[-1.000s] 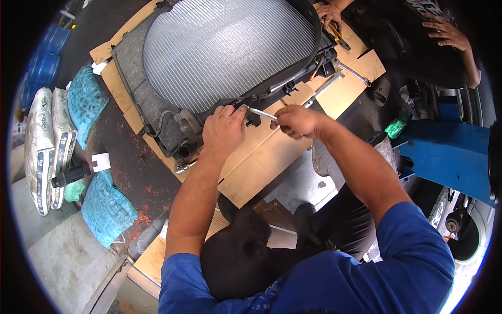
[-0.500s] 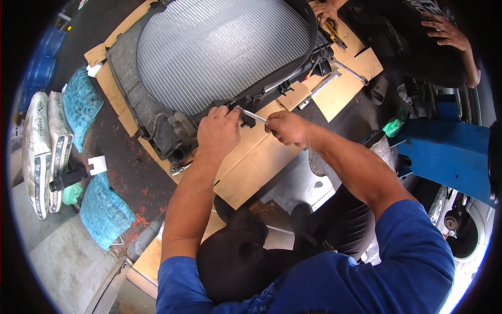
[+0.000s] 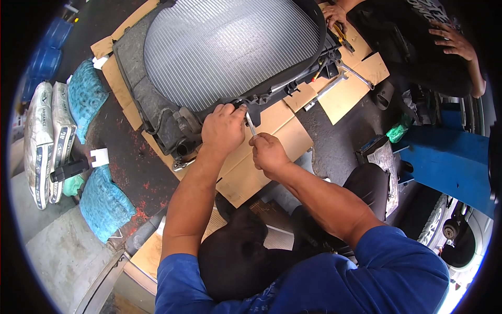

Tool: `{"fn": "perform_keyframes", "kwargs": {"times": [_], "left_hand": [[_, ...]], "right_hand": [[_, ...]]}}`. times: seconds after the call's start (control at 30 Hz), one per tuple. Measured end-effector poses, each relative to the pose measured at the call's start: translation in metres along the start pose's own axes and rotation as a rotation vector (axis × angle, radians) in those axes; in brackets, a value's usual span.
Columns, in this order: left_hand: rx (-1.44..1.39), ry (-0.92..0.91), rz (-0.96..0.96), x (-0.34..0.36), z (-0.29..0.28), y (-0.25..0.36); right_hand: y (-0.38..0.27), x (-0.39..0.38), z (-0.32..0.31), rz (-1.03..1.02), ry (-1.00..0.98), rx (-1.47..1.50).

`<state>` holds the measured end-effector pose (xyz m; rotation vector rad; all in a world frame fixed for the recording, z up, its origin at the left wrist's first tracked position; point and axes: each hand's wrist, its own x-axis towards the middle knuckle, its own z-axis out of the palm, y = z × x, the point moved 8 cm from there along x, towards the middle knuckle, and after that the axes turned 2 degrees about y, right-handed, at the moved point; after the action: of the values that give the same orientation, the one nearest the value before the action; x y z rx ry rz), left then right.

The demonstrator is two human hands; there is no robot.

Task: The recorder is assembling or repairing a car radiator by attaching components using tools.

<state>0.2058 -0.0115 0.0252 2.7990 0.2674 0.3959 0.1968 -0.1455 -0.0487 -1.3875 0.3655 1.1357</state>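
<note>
Radiator [image 3: 230, 57]: big finned car radiator with a black fan shroud, lying flat on cardboard, filling the head view from ten to one o'clock.
Wrench [image 3: 251, 124]: slim silver tool, its head at the radiator's lower edge, near dead centre.
Left hand [image 3: 224, 130]: clamped down on the radiator's bottom bracket, fingers curled over the tool's tip, bracing the lot.
Right hand [image 3: 267, 153]: fist wrapped round the wrench handle, just at five o'clock of the left hand.
Step in hand: looks like working a fastener on the lower frame; I'd judge it mid-turn.
Next move: calls for a steady swing of the handle while the bracing hand holds the bracket firm.
Co-worker's hand [image 3: 334, 15]: at one o'clock, on the radiator's far corner, yellow-handled tool beside it.
Spare wrenches [image 3: 340, 79]: loose on the cardboard at two o'clock.
Surface: cardboard sheets [image 3: 266, 152] over dark, red-flecked floor.
Room: teal bundles [image 3: 104, 201] and white sacks [image 3: 47, 138] at nine o'clock; blue lift arm [image 3: 449, 162] and a car wheel at four o'clock.
</note>
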Motion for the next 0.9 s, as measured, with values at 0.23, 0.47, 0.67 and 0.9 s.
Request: {"fn": "perform_keyframes", "kwargs": {"times": [0.23,0.47,0.67,0.9], "left_hand": [[-0.008,0.011,-0.002,-0.005,-0.004,0.001],[0.013,-0.025,0.002,-0.001,-0.001,0.003],[0.026,-0.068,-0.023,-0.001,0.001,0.000],[0.030,-0.084,-0.032,-0.001,0.000,-0.001]], "right_hand": [[-0.049,0.006,-0.031,0.008,-0.135,-0.348],[-0.101,0.037,-0.048,0.120,-0.379,-0.831],[-0.113,0.038,-0.035,0.099,-0.407,-0.908],[-0.121,0.043,-0.035,0.107,-0.368,-0.886]]}}
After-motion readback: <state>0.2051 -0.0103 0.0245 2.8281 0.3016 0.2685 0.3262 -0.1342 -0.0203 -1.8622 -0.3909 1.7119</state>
